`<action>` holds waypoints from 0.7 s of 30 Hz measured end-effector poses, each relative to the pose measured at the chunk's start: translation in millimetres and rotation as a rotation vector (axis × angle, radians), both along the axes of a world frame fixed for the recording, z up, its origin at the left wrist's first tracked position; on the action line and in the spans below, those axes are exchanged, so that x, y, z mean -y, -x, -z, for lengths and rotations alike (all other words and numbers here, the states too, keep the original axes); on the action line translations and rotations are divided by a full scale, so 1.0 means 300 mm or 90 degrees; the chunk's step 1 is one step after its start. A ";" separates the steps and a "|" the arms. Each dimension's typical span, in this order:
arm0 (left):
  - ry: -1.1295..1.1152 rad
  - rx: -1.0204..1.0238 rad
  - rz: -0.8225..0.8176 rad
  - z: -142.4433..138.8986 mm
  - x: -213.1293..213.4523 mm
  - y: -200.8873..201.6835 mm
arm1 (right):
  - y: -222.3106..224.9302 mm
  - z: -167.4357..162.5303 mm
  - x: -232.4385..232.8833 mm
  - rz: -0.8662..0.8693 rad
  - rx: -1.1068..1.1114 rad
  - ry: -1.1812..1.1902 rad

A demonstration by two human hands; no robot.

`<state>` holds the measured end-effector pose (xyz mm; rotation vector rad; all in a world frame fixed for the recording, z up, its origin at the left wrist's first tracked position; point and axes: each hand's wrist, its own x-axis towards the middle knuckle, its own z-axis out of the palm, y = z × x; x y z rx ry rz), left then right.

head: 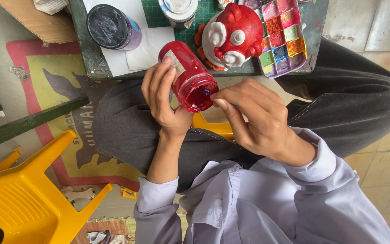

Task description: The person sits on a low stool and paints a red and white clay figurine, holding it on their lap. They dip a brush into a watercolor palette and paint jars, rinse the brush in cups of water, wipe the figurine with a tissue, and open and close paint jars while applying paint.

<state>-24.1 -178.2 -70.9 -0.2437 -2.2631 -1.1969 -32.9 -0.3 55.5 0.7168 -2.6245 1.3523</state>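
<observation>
1. head view: a red paint jar (189,77) is gripped in the left hand (162,97), the fingers (159,81) wrapped around its side and the thumb behind, so that it is tilted with its open mouth turned toward the right hand (256,115).
2. head view: the right hand's fingers (231,97) are pinched shut on a thin brush (207,91), only its blue tip being seen; the tip is placed just inside the jar's mouth, apparently so that paint can be reached.
3. head view: the jar is held over the lap, just in front of the counter (91,58), not resting on it.
4. head view: beyond the fingers, a red and white figurine (233,36) is stood on the counter, with a paint palette (283,36) of many colours touching its side, kept near the working hand.
5. head view: a dark-lidded jar (113,27) is set beyond the left fingers, apart from the rest.
</observation>
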 end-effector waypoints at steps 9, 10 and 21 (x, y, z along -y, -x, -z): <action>0.002 0.010 0.002 -0.005 0.011 0.004 | 0.003 -0.025 -0.024 0.008 -0.110 -0.069; 0.003 0.008 0.003 -0.004 0.011 0.003 | 0.004 -0.019 -0.020 0.001 -0.109 -0.070; 0.014 0.010 -0.003 -0.009 0.001 -0.005 | -0.008 0.031 -0.009 0.037 0.017 0.026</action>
